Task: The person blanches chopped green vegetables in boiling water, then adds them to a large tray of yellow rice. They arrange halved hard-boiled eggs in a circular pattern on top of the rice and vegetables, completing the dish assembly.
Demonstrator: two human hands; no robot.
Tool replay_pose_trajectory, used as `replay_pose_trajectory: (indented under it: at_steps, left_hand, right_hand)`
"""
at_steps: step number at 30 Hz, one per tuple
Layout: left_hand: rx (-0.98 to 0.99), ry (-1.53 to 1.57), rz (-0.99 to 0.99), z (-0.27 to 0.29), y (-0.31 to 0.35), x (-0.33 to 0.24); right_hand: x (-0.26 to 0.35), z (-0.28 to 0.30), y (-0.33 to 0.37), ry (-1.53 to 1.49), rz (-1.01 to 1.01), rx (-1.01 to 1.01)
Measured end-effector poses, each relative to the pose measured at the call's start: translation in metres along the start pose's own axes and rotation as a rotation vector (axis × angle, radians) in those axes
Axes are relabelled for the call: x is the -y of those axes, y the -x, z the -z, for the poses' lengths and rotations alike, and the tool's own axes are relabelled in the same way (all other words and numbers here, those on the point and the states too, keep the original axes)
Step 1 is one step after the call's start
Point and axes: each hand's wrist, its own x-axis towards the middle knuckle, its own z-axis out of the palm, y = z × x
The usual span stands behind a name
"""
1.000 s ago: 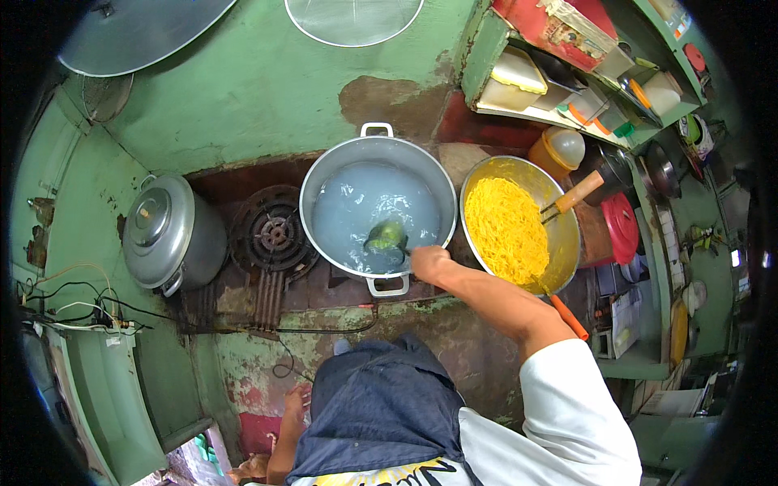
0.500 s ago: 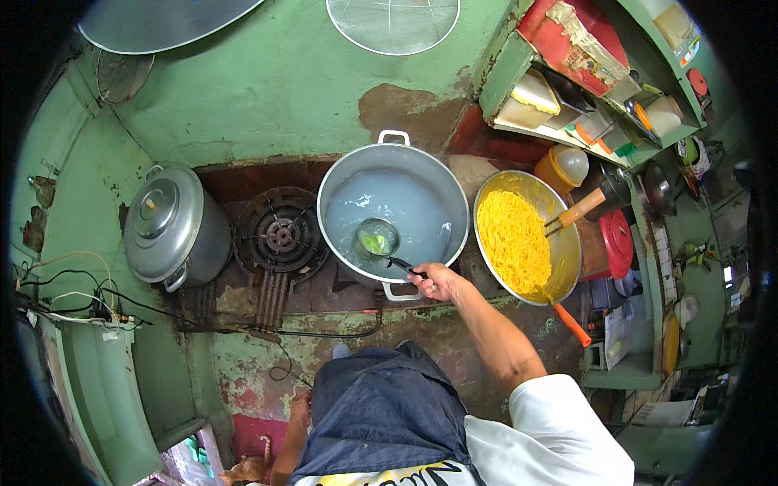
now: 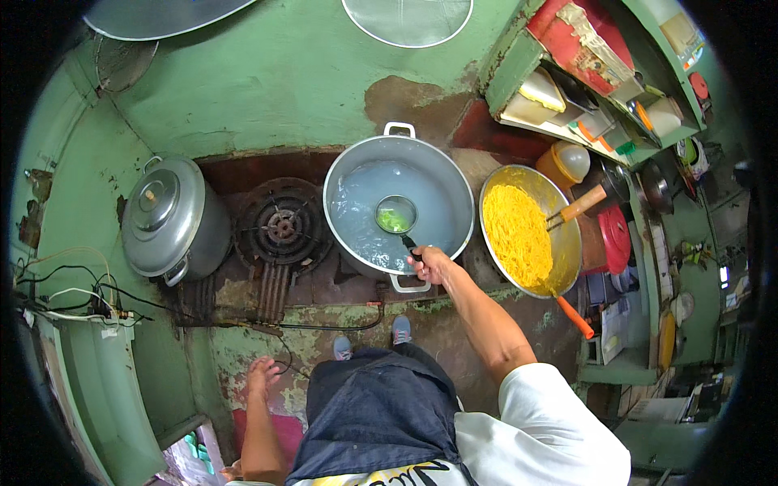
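My right hand [image 3: 433, 266] is closed round the black handle of a small round strainer [image 3: 396, 215]. Chopped green vegetable pieces [image 3: 394, 219] lie in its bowl. The strainer dips into cloudy, steaming-looking water in a large aluminium pot [image 3: 332, 212], and my hand is over the pot's near rim by its white handle. To the right, a metal bowl [image 3: 570, 271] holds yellow noodles [image 3: 516, 235], with a wooden-handled fork [image 3: 577, 206] resting in it and an orange handle jutting toward me. My left hand [image 3: 263, 375] hangs free at my left side, its fingers loosely apart.
A lidded aluminium pot [image 3: 174, 223] stands left of a bare gas burner [image 3: 283, 224]. Cables [image 3: 81, 292] cross the left wall. A shelf [image 3: 527, 130] with containers and a red lid [image 3: 616, 241] are at the right. A round mesh screen [image 3: 409, 18] hangs on the wall.
The strainer has shifted right within the pot, with the greens still in it. My left hand has come forward and up from beside my apron. The view has tilted slightly.
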Motion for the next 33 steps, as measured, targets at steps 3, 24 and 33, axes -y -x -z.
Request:
replay_pose_trajectory:
  at_steps: [3, 24, 33]
  left_hand:
    - [-0.009, 0.094, 0.048, -0.005, 0.012, 0.02]
    - [-0.126, 0.232, 0.083, -0.175, 0.104, 0.105]
    - [-0.155, 0.151, 0.235, -0.208, 0.154, 0.158]
  right_hand:
    - [0.004, -0.005, 0.003, -0.206, -0.091, 0.098]
    - [0.047, 0.078, 0.004, 0.221, 0.092, 0.134]
    - [0.059, 0.087, 0.0, 0.165, 0.096, 0.3]
